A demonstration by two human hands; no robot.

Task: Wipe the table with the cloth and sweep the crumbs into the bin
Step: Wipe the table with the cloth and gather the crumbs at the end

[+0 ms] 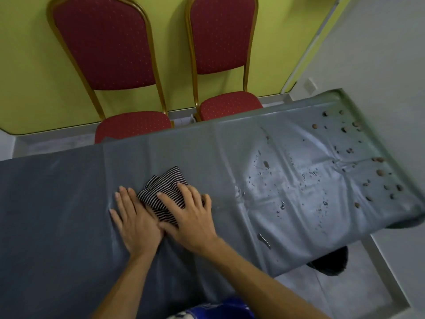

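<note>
A striped black-and-white cloth (pixel 164 195) is pressed flat on the grey-covered surface (pixel 69 192) by both hands. The right hand (pixel 190 217) is laid on the cloth's near-right part, fingers (pixel 184 192) spread and flat, nothing gripped. The left hand (pixel 133 219) is laid palm down with its fingers (pixel 125 196) extended and open; its thumb side touches the cloth's left edge, the rest rests on the bare cover. The thumbs of both hands meet just below the cloth. Part of the cloth is seen bunched beyond the fingertips, toward the far edge.

Water drops (pixel 282 204) are scattered to the right of the right fingers, near but apart from them. Crumbs (pixel 379 173) are spread well beyond the drops, at the right end of the surface, far from both hands. A dark shape (pixel 331 263), possibly the bin, is partly seen below the near edge of the surface, right of the right forearm; it cannot be told for sure.

Two red chairs with gold frames, one (pixel 108 54) left and one (pixel 220 42) right, are set beyond the fingertips, behind the far edge, against a yellow-green wall (pixel 27 65).
</note>
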